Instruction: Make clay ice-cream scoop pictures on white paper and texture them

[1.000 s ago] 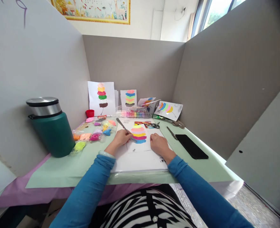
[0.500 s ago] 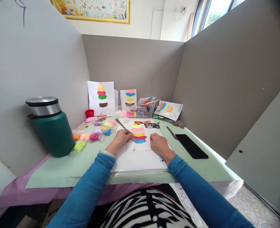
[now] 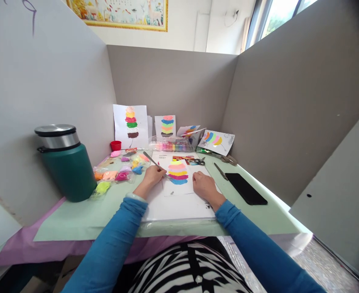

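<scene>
My left hand (image 3: 153, 176) is closed around a metal fork (image 3: 151, 159), its handle slanting up and away to the left. The tines rest at the left edge of the coloured clay bands (image 3: 178, 173) on a small white sheet; whether they press into the clay I cannot tell. From top to bottom the bands run yellow, peach, lilac, yellow, magenta and blue. My right hand (image 3: 204, 185) lies with curled fingers at the right edge of this paper (image 3: 179, 190); what its fingers hold, if anything, is hidden.
A green flask (image 3: 66, 171) stands at the left, by bagged clay lumps (image 3: 122, 176). Scissors (image 3: 200, 161) lie behind the paper. To the right are a knife-like tool (image 3: 220, 171) and a black phone (image 3: 246, 189). Banded pictures (image 3: 129, 126) lean against the grey partition (image 3: 173, 81).
My left hand and the fork have shifted slightly left, so the tines now sit at the edge of the bands instead of over them. My right hand stays put.
</scene>
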The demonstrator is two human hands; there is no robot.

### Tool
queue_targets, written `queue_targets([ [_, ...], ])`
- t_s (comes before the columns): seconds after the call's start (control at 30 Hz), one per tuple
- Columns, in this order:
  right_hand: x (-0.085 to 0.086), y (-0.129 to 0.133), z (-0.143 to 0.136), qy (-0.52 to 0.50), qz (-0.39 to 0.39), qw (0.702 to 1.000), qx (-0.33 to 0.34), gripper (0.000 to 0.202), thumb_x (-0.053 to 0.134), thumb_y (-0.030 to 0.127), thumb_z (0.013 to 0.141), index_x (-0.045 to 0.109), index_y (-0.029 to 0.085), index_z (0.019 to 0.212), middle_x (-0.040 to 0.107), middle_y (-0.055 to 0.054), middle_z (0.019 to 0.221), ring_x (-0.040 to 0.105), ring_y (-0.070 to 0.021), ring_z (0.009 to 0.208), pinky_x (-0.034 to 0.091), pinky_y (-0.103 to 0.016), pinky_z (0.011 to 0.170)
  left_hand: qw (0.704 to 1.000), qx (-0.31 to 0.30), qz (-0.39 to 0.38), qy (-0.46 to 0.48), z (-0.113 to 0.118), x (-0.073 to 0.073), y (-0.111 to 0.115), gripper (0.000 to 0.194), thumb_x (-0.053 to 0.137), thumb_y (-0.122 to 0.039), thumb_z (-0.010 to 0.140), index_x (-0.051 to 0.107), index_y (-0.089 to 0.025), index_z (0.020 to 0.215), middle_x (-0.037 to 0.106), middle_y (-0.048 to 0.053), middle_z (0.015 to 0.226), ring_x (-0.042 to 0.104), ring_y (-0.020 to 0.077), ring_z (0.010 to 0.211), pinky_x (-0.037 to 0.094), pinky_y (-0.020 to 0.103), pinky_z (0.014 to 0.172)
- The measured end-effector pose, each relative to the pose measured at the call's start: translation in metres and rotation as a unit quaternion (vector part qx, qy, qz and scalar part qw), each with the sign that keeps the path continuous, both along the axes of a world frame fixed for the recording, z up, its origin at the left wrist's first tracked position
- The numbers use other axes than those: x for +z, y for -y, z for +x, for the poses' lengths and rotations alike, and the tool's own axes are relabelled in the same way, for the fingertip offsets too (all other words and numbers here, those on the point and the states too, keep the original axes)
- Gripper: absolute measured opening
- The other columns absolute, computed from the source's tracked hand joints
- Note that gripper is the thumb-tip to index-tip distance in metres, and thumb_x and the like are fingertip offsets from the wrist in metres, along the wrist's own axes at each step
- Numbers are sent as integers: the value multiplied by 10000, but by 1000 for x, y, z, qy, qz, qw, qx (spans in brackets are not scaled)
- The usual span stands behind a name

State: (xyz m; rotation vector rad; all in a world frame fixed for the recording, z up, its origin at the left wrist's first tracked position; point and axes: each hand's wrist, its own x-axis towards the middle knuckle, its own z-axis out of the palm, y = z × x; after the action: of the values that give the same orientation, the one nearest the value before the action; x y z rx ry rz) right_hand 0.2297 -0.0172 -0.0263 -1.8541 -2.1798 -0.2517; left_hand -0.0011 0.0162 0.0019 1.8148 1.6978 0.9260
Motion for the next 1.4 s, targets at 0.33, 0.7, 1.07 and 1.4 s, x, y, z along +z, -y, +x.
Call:
queue_targets([
  [0.33,3,2,-1,5,-7,1000,1,209,400,182,913,601,182,969,634,-69,1021,606,-171,904,359,-277,691,999,-44,12,15,6,-9,-7,180,608,-245,744,724,-109,725,593,13,495,531,128,505,372,220,513],
  [0.7,1,1,0,7,-4,1000,4,218,390,180,906,599,186,967,627,-69,1005,601,-178,896,362,-279,699,999,-27,8,-20,4,-8,-7,189,593,-245,759,731,-118,738,595,14,502,529,128,495,375,225,522],
  [1.07,-1,0,1,-7,10,1000,7,204,407,176,890,605,184,937,634,-60,976,601,-173,862,342,-279,663,999,-3,-6,-40,1,-4,-6,206,590,-257,782,730,-106,783,635,32,557,547,127,515,395,220,534],
  [1.4,-1,0,1,-3,8,1000,6,207,404,181,892,606,182,938,631,-59,979,601,-176,850,332,-293,650,999,21,-15,-40,-3,-4,-7,199,587,-244,784,734,-111,800,654,41,574,587,138,547,423,220,568],
])
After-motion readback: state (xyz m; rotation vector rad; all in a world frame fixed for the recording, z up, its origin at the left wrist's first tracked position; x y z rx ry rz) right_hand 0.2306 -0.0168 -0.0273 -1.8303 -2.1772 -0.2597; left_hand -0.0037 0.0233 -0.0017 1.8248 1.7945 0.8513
